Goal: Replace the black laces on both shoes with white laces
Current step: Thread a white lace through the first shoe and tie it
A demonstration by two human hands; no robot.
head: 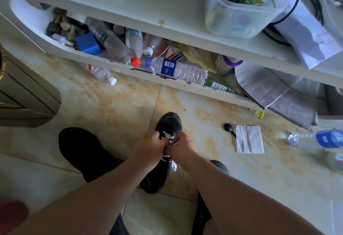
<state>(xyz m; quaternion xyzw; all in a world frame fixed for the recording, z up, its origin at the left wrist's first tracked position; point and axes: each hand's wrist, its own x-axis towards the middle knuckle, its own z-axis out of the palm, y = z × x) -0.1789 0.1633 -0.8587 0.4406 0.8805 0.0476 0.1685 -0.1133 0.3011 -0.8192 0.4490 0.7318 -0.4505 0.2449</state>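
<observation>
On the glossy, cream floor tiles (115,105) veined with amber marbling, a black shoe (165,153) of soft, matte fabric lies with its rounded toe pointing toward the shelf. A flat white lace (170,138) crosses its upper eyelets, and one loose end with a stiff tip trails out near the tongue. Both hands meet over the middle of this shoe: the left hand (148,146) has its fingers curled in a narrow grip on the lace at the eyelets, and the right hand (182,148), touching it knuckle to knuckle, curls its fingers the same way on the lace. A second black shoe (79,147), broad and smooth, sits just beside the first, to the left; its lacing is too dark to make out.

To the right, well apart from the shoes, a folded white paper napkin (249,139) with an embossed texture lies flat, a small black rounded spoon (228,128) touching its edge. The low white shelf (111,64), its paint chipped along the front lip, holds crumpled clear plastic bottles (178,69) and creased newspaper (269,84). Above it, a translucent tub (241,23) contains tangled yellow and purple wires.
</observation>
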